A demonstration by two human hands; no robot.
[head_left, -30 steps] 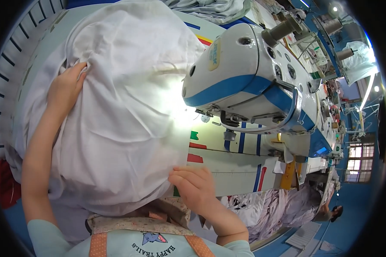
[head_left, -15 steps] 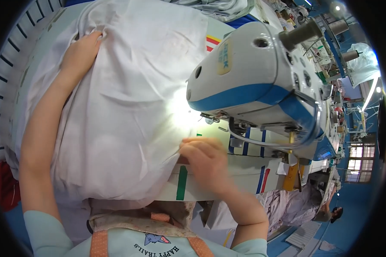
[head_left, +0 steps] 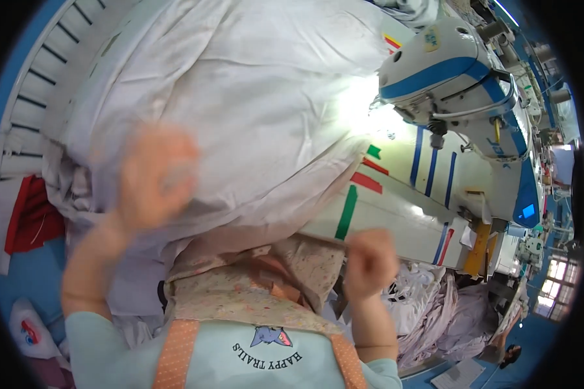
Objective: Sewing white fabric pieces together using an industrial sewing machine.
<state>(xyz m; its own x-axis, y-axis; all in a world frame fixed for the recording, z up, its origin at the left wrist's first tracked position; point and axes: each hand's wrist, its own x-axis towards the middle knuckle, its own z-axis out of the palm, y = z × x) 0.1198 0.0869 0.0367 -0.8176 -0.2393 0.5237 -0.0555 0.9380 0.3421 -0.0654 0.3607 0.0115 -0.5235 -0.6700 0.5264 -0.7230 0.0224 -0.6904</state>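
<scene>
Over the near left part of the bench (head_left: 402,227), the left hand (head_left: 159,178) is raised in front of a broad white cloth (head_left: 259,97), its thumb seemingly apart from curved fingers; blur hides whether it grips anything. By the near edge, right of the cloth, the right hand (head_left: 370,262) is loosely curled, also blurred, so I cannot tell if it has hold of something. The cloth covers the bench's left side, wrinkled, its folds drooping over the near edge toward a patterned apron (head_left: 220,292). Near the far right corner stands a white and blue sewing machine (head_left: 435,71), its light bright on the cloth's right border. A green strip (head_left: 347,212) and red strips mark the bare surface toward the near edge, with blue strips (head_left: 433,172) farther right. Beyond the left edge hangs red fabric (head_left: 36,217); past the near right corner, pale garments (head_left: 428,318) lie heaped.
</scene>
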